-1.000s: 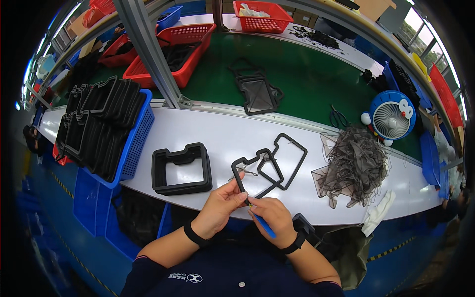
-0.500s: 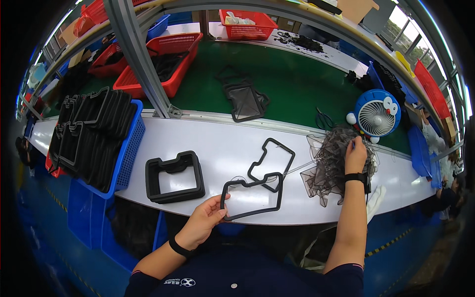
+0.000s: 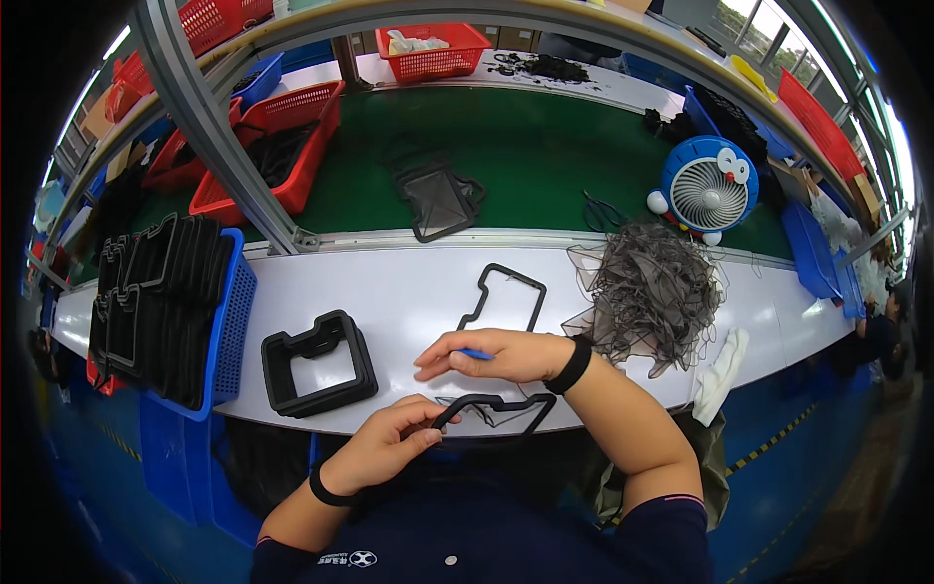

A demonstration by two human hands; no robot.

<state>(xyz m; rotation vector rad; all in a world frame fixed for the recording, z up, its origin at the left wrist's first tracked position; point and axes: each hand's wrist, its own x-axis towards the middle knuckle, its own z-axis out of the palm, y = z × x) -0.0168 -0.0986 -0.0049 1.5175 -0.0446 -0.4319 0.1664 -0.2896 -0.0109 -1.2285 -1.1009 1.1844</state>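
In front of my body, my left hand (image 3: 375,456) grips the left side of a black notched frame (image 3: 472,400), held tilted at the table's near edge. Some grey mesh shows inside that frame's opening. Just above it is my right hand (image 3: 511,356), closed around a small blue tool (image 3: 473,353) whose kind I cannot make out. Behind the right hand, a second black frame (image 3: 538,310) lies flat, partly hidden. A neat stack of black frames (image 3: 364,365) stands to the left. To the right rises a heap of grey mesh pieces (image 3: 657,297).
A blue basket (image 3: 236,321) full of black frames stands at the left. Beyond the metal rail are a mesh-filled frame (image 3: 438,202), scissors (image 3: 603,209), a blue fan (image 3: 708,190) and a red basket (image 3: 316,146). A white glove (image 3: 720,378) hangs over the right front edge.
My right hand has come from the mesh heap leftward to above the held frame. The frame has tipped flatter in my left hand. The whole view has shifted a little.
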